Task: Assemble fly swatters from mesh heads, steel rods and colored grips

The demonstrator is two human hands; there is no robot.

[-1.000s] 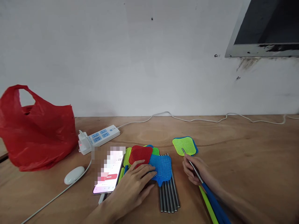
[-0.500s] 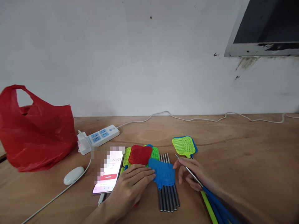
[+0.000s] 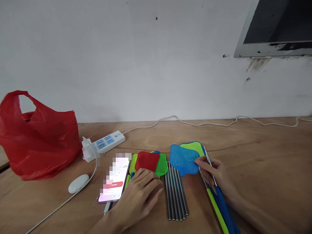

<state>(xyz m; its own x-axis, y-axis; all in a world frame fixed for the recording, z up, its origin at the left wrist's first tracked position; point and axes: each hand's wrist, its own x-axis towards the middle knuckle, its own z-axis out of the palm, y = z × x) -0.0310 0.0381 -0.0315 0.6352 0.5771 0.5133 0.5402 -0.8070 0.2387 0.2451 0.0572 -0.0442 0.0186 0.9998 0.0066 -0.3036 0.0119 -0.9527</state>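
My right hand pinches the edge of a loose blue fly swatter head between thumb and fingers. The same hand also holds a thin metal rod with a blue handle, its tip pointing up. Beneath, a yellow-green swatter head lies over another blue one, beside a yellow-green handle. My left hand is open, fingers loosely bent, at the lower edge of a red swatter head piled on green ones. Several metal rods lie side by side between my hands.
Left of my left hand lies a lit phone, partly blurred, with a cable. A white power strip with a plug is behind it. A white mouse-shaped object and a red plastic bag are farther left. A cord runs along the wall.
My left hand has let go of the blue swatter head and moved slightly back. My right hand has taken it and carried it up and right, over the yellow-green head; the rod now stands steeper.
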